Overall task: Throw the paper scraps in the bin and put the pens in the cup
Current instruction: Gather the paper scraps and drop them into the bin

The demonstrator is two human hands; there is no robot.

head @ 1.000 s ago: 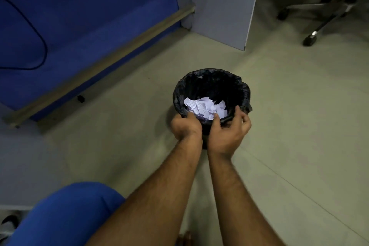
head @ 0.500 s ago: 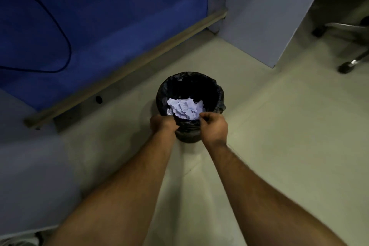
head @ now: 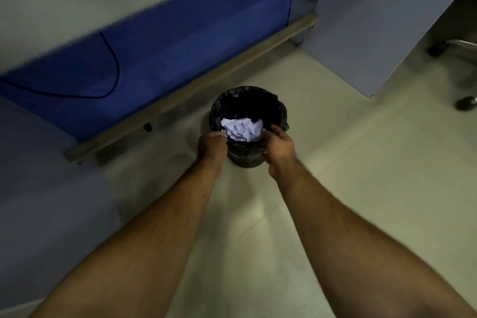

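1 bin (head: 248, 108), black-lined, stands on the pale floor (head: 348, 175); all places below are given from it. Paper scraps (head: 242, 129) lie piled inside, against its near wall; too many and too blurred to count singly, so 1 heap. No pens or cup in view.

Left hand (head: 212, 146) sits at the bin's near-left rim, fingers curled in toward the rim; whether they pinch the liner or a scrap, I cannot tell. Right hand (head: 278, 147) is at the near-right rim, fingers loosely bent and a little apart, tips over the rim edge; nothing visibly held.

Judgement: the scrap step looks close to done, with the hands emptying or steadying at the rim. To do it well, open both hands fully above the bin's mouth, not over its edge, so that light pieces drop inside; check palms for clinging bits; keep the bin from tipping toward the near side.

Counts: 2 hands, 1 bin, 1 heap. Beyond the bin: 1 blue panel (head: 180, 41) with 1 black cable (head: 113, 70). Far right of the bin: 2 chair castors (head: 466, 104).
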